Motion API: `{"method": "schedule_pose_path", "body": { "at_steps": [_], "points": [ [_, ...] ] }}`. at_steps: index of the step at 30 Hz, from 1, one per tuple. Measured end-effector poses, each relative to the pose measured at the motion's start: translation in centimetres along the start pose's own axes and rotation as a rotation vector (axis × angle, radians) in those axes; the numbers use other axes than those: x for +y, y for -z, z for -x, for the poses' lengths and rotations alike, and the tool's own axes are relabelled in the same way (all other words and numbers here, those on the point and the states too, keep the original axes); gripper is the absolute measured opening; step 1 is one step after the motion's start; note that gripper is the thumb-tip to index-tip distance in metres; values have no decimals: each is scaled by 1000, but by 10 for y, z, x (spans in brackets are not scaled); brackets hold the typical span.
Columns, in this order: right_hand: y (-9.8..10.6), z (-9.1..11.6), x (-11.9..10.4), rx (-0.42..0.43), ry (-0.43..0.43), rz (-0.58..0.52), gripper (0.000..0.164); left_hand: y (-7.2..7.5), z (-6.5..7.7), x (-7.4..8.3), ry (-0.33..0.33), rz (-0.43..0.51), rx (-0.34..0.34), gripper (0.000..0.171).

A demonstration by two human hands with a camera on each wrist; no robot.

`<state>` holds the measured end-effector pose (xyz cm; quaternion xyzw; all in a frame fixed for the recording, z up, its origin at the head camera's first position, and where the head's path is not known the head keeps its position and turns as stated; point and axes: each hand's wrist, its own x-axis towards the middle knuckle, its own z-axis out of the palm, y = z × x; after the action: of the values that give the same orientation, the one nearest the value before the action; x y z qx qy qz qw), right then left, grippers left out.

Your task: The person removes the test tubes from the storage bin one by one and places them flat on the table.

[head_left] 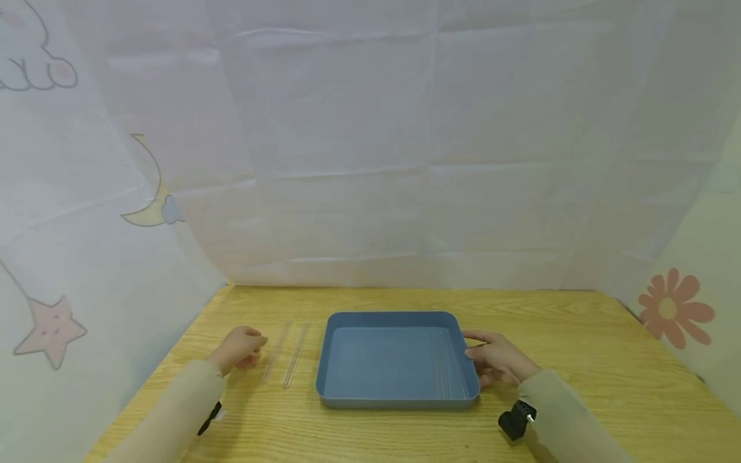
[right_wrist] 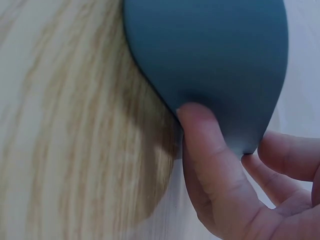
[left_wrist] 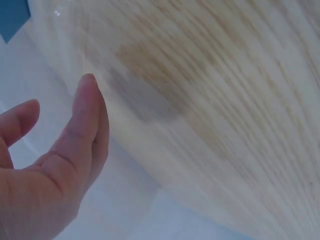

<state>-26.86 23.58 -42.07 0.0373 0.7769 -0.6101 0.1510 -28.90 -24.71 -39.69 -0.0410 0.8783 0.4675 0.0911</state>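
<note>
A blue-grey rectangular tray (head_left: 382,404) sits on the wooden table with its open side up. My right hand (head_left: 496,361) holds its right side. In the right wrist view, curled fingers (right_wrist: 205,135) press the tray's outer wall (right_wrist: 215,55), while other fingertips are right at the rim. Clear narrow strips (head_left: 442,366) lie side by side along the right of the tray floor. On the table left of the tray are two more clear strips (head_left: 296,355). My left hand (head_left: 238,348) hovers just left of them, fingers loosely bent, nothing in its grasp (left_wrist: 75,145).
The table (head_left: 370,437) has yellowish wood grain. A pale hanging sheet (head_left: 370,161) closes off its back and sides, printed with a moon, a star and a flower. Dark wrist devices (head_left: 517,419) sit below both sleeves.
</note>
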Motion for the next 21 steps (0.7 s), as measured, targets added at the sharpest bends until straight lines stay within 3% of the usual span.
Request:
{"method": "schedule_pose_path", "body": {
  "at_steps": [7,21],
  "points": [
    [-2,-1,1,9,-5,2,55,-1,15,2,-19,5,26,54],
    [1,-2,1,11,4,13,54,-17,36,11,-60,82,60,55]
  ]
}}
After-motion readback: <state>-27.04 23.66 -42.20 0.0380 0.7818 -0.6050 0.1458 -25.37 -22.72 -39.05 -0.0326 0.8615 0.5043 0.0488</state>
